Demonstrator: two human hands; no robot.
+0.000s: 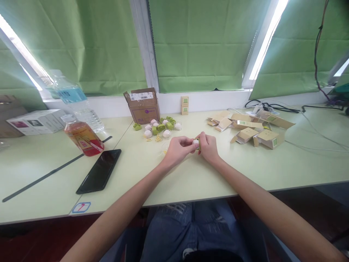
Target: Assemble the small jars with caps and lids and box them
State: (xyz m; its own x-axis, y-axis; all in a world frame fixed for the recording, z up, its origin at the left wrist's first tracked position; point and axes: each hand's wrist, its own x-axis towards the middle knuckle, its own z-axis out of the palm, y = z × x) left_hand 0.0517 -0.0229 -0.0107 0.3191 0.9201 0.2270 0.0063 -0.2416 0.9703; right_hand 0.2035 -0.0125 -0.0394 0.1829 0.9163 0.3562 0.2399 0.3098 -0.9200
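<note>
Above the table my hands meet in front of me, fingers closed. Between the fingertips of my left hand [177,150] is a small white rounded piece [195,142]. My right hand [208,147] pinches a small green holder [199,143], which touches the white piece; the fingers cover much of both. Just beyond my left hand lies a pile of similar pale rounded pieces [166,133] and green holders [160,128]. Small yellow pieces [158,138] lie at the near side of that pile.
An opened brown carton [144,109] and two small stacked boxes [184,105] stand at the back. Several opened small cartons [245,134] lie at right. To the left are a phone [99,171], a red drink bottle [84,136], a water bottle [79,102] and a dark strap [54,171].
</note>
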